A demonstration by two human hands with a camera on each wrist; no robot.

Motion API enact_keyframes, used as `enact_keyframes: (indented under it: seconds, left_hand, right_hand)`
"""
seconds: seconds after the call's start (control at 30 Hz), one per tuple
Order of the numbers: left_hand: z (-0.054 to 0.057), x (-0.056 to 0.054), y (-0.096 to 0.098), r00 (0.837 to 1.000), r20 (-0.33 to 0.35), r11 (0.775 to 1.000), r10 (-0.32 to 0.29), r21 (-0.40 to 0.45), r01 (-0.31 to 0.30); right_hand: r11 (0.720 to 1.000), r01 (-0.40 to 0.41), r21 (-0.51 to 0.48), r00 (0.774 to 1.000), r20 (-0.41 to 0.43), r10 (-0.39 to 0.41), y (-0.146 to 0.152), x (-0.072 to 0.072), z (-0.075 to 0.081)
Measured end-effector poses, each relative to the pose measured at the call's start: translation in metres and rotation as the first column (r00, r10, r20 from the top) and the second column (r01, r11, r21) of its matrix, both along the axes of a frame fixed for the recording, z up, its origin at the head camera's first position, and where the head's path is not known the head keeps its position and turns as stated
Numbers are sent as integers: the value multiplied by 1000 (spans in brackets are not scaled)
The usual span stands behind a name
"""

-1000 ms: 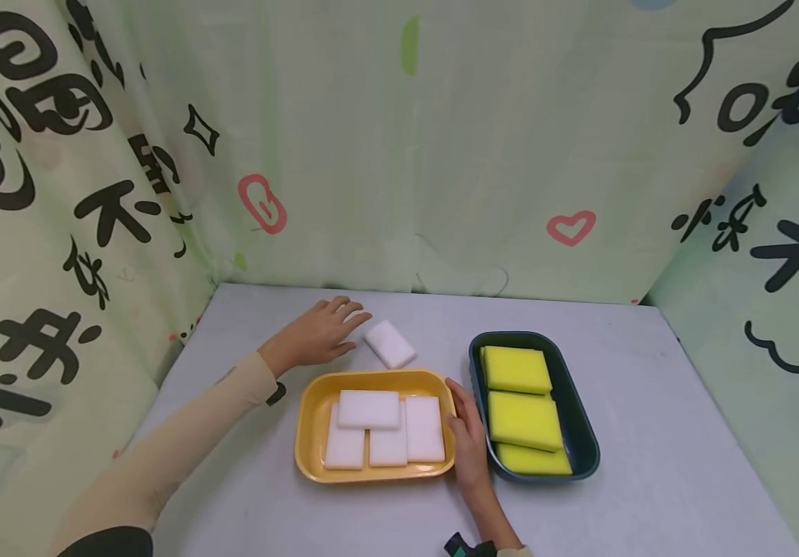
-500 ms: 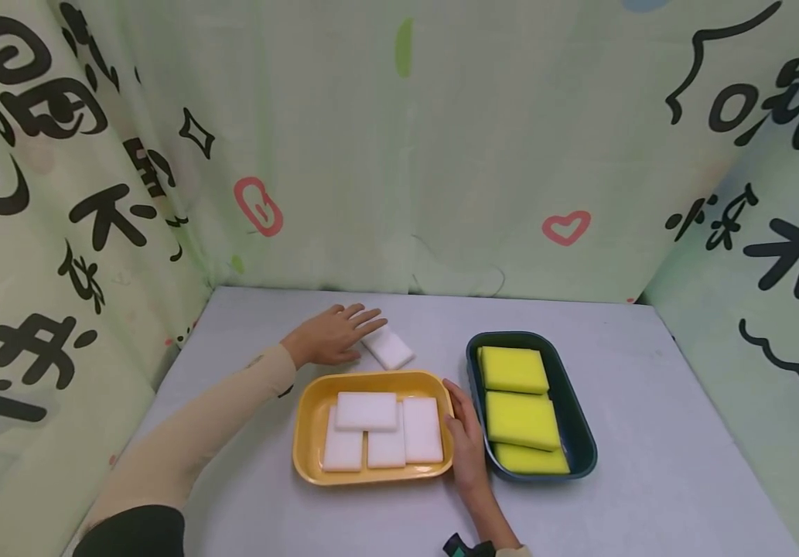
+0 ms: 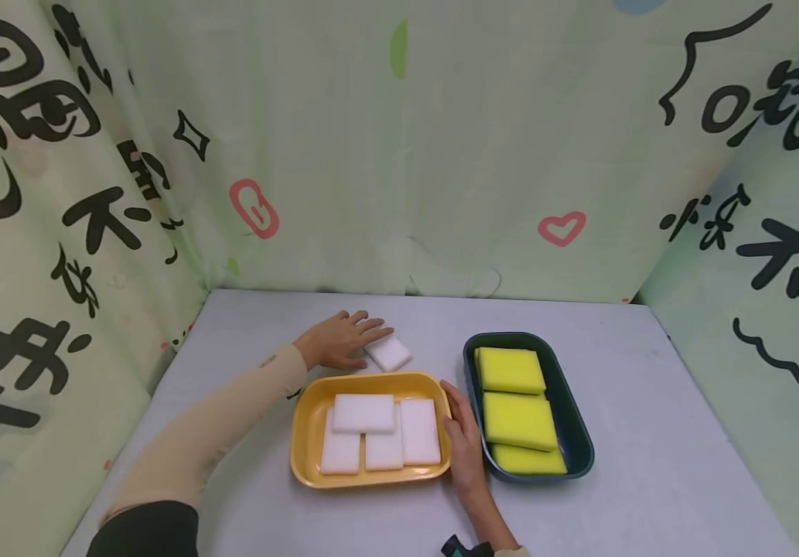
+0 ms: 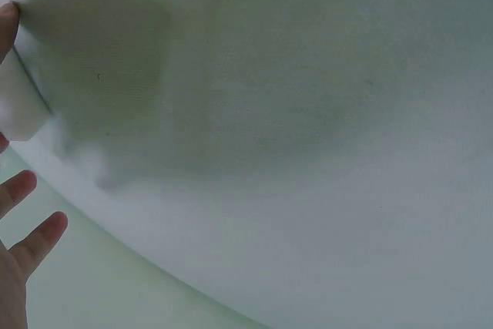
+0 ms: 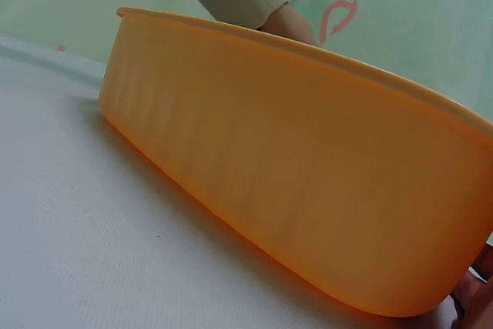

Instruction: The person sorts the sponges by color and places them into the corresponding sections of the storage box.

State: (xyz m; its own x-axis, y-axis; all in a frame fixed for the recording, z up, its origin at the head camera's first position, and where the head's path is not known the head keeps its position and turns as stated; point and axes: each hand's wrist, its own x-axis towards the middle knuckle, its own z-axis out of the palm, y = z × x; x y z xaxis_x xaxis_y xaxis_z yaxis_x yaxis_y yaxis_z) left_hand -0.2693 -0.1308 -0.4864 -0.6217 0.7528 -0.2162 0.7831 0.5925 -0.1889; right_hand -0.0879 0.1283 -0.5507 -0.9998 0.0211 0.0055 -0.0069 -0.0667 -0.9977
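Observation:
My left hand (image 3: pixel 339 340) reaches over a white sponge (image 3: pixel 390 353) lying behind the yellow tray. Its fingers are spread; the thumb is close to the sponge's near-left side. In the left wrist view, part of that sponge (image 4: pixel 19 105) shows between the thumb and a fingertip at the left edge. My right hand (image 3: pixel 465 441) holds the right end of the yellow tray (image 3: pixel 302 464), thumb at the rim. Several white sponges lie inside, one (image 3: pixel 364 413) across the others. The right wrist view is mostly filled by the tray's side wall (image 5: pixel 269 159).
Just right of my right hand stands a dark blue tray (image 3: pixel 583 441) with several yellow sponges (image 3: pixel 520 420) overlapping in a column. Both trays sit on a white-covered table (image 3: pixel 677 464). A printed curtain (image 3: pixel 343 155) hangs behind and along both sides.
My left hand has moved right and slightly down, so its fingers now cover part of the loose white sponge. The right hand stays on the yellow tray. The head view has shifted slightly.

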Motion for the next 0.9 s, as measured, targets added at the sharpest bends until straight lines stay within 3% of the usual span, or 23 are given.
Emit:
enact_keyframes:
  seconds: [0.57, 0.73, 0.9]
  left_hand:
    - [-7, -1, -5, 998, -56, 999, 27, 46, -25]
    - [-7, -3, -13, 995, -13, 989, 96, 115, -94]
    - [1, 2, -26, 989, -3, 967, 148, 209, -144]
  right_hand:
    - [1000, 7, 1, 1000, 13, -7, -1, -1, 1]
    - [1000, 2, 4, 1000, 11, -2, 0, -1, 1]
    - [1000, -5, 3, 1000, 7, 5, 0, 0, 1]
